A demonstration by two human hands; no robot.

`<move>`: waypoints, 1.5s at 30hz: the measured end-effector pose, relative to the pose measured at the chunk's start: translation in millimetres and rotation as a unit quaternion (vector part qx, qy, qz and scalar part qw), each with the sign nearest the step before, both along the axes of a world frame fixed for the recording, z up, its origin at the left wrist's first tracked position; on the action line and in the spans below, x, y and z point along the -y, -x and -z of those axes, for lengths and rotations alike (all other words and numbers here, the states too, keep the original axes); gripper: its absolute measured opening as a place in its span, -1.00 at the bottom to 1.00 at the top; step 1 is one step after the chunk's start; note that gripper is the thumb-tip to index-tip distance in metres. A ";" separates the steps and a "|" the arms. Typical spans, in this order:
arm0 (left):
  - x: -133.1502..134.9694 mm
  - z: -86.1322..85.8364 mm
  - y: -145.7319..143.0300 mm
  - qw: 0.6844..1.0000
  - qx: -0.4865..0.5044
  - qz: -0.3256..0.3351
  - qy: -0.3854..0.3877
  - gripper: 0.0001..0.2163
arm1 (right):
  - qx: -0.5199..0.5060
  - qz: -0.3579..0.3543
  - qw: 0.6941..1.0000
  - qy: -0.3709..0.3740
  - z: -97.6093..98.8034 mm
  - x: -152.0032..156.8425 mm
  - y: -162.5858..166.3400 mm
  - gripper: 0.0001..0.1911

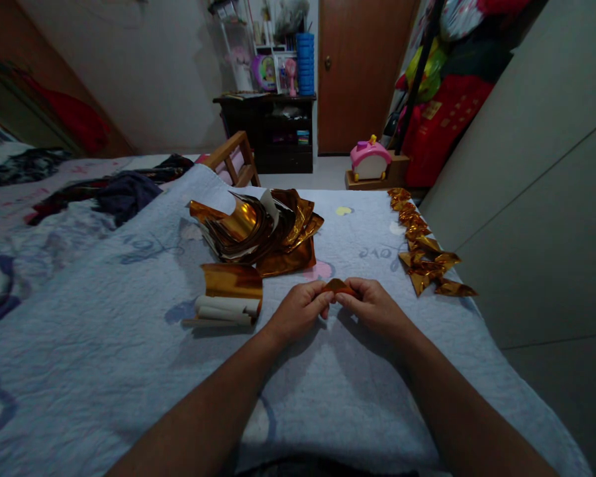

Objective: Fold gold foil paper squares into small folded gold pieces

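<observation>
My left hand (300, 309) and my right hand (372, 306) meet over the bed and pinch one small folded piece of gold foil paper (338, 287) between their fingertips. The piece sits just above the pale blue quilt (129, 344). A loose heap of gold foil sheets (261, 228) lies beyond my hands, to the left. A curled gold sheet with rolled white backing (228, 298) rests close to my left hand. Along the quilt's right edge runs a row of several folded gold pieces (424, 248).
A grey cabinet wall (536, 185) stands hard against the bed's right side. Dark clothes (114, 189) lie at the far left. Beyond the bed are a wooden chair (236, 159), a dark shelf unit (278, 129), a pink toy house (370, 159) and a brown door (360, 66).
</observation>
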State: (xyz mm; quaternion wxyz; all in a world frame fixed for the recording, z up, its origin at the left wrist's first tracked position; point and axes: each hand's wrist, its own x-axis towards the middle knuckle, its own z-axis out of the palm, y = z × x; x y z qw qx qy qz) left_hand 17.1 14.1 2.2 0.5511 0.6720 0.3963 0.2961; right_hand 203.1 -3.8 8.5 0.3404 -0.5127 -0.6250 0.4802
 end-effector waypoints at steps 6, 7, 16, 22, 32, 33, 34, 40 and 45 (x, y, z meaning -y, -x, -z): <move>-2.0 -3.4 2.4 1.000 -0.005 -0.014 0.006 -0.75 | -0.037 0.001 0.999 0.024 -0.1 -1.0 -3.2 -0.72; -2.3 -3.7 2.9 1.000 -0.007 -0.019 0.006 -0.75 | -0.041 0.003 0.999 0.026 0.1 -1.2 -3.4 -0.72; -0.3 -0.6 1.9 1.000 -0.005 -0.007 0.027 -0.75 | -0.070 -0.001 0.997 0.032 -0.1 -1.4 4.1 -0.77; 1.2 -3.7 0.8 0.999 -0.026 -0.031 -0.028 -0.73 | -0.081 0.007 0.996 0.035 -1.7 -0.9 3.2 -0.76; 3.7 -8.0 1.1 0.994 -0.037 -0.086 -0.050 -0.66 | -0.060 0.042 0.996 0.044 -1.5 -4.7 -13.4 -0.69; 3.5 -8.3 1.5 0.994 -0.035 -0.092 -0.051 -0.66 | -0.060 0.050 0.996 0.050 -2.7 -4.6 -15.5 -0.68; 3.3 -8.3 1.9 0.993 -0.032 -0.096 -0.051 -0.67 | -0.061 0.058 0.995 0.057 -3.8 -4.4 -17.4 -0.68; 2.1 -6.3 2.6 0.994 -0.023 -0.102 -0.038 -0.67 | -0.077 0.066 0.992 0.075 -3.8 -4.4 -23.7 -0.70; 0.4 -4.0 2.7 0.994 -0.002 -0.109 -0.022 -0.66 | -0.087 0.042 0.994 0.055 -3.3 -5.7 -25.2 -0.73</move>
